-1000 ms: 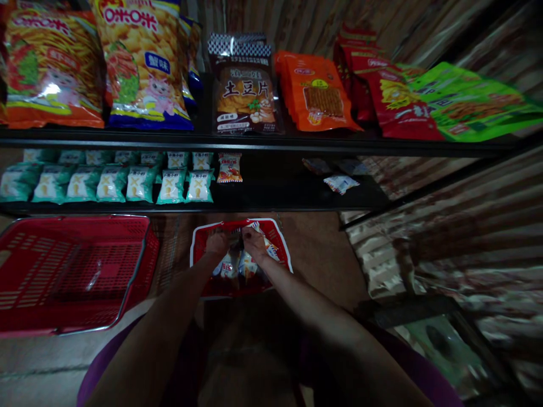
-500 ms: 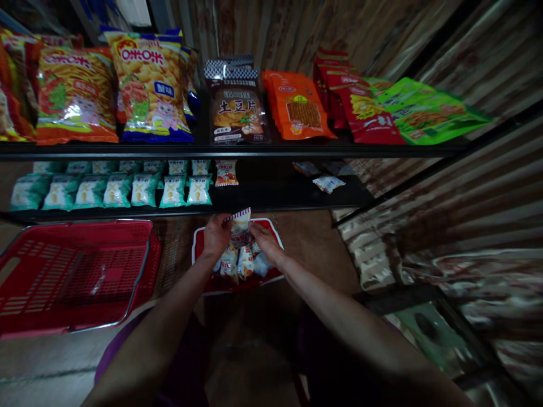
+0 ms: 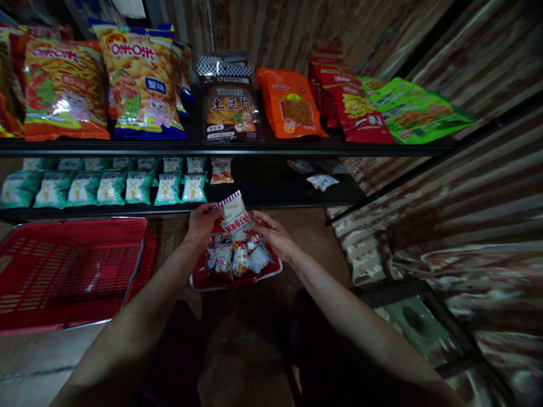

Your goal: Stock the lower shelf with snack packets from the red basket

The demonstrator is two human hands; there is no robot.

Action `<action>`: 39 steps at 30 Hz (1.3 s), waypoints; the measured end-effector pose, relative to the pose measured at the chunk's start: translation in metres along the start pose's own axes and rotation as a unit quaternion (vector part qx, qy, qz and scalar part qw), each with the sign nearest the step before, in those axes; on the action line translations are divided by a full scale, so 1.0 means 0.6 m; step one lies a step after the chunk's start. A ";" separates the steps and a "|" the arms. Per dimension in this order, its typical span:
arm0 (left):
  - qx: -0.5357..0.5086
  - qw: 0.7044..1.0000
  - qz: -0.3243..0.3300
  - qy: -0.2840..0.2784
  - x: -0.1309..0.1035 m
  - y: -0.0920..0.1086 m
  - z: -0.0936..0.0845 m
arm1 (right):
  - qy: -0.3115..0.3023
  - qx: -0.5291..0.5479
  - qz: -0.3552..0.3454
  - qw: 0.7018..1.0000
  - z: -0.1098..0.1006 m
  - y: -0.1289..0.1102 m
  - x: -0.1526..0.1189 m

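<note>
A small white snack packet [image 3: 236, 217] with red lettering and a striped top edge is held up, tilted, between my hands. My left hand [image 3: 201, 225] pinches it by the upper left corner. At its right edge the fingers of my right hand [image 3: 275, 233] are closed on the side. Directly below is a red basket with a pale rim [image 3: 254, 279], holding several similar snack packets [image 3: 223, 260], some lying with their silvery side up. Behind my hands, on the lower black shelf [image 3: 263, 183], stands one red-and-white packet [image 3: 221, 170].
Rows of teal snack packets [image 3: 169, 187] line the lower shelf's left part; a few loose packets [image 3: 322, 181] lie on its right. Large snack bags [image 3: 146, 85] fill the upper shelf. A red shopping basket [image 3: 146, 249] sits at left. A dark-framed object [image 3: 418, 325] is at lower right.
The snack packet has come up a little and its printed front faces me more. My right hand has shifted slightly outward along its edge. The view has moved slightly, shifting the shelves left.
</note>
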State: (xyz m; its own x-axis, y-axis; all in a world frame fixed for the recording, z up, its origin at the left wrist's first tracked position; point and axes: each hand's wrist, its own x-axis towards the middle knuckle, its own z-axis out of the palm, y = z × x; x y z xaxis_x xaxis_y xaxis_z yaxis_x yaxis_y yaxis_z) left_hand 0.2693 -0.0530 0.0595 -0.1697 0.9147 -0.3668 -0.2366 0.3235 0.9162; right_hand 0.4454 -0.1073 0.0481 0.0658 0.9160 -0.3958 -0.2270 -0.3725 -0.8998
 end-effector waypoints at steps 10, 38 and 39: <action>-0.057 0.998 -0.021 0.018 0.012 0.025 -0.007 | 0.015 0.193 0.155 0.969 0.022 0.026 -0.022; -0.201 0.971 -0.101 -0.080 0.012 0.037 0.008 | 0.077 0.144 0.088 0.983 0.013 0.022 -0.014; -0.195 0.972 -0.087 -0.096 0.011 0.038 0.007 | 0.078 0.144 0.093 0.982 0.012 0.022 -0.013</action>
State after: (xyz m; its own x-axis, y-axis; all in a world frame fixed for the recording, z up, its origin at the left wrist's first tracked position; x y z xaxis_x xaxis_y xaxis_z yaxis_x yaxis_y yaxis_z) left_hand 0.2667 -0.0385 0.0788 0.0777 0.8943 -0.4406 -0.5964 0.3958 0.6983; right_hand 0.4350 -0.1183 0.0408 0.1405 0.7942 -0.5912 -0.5138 -0.4520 -0.7292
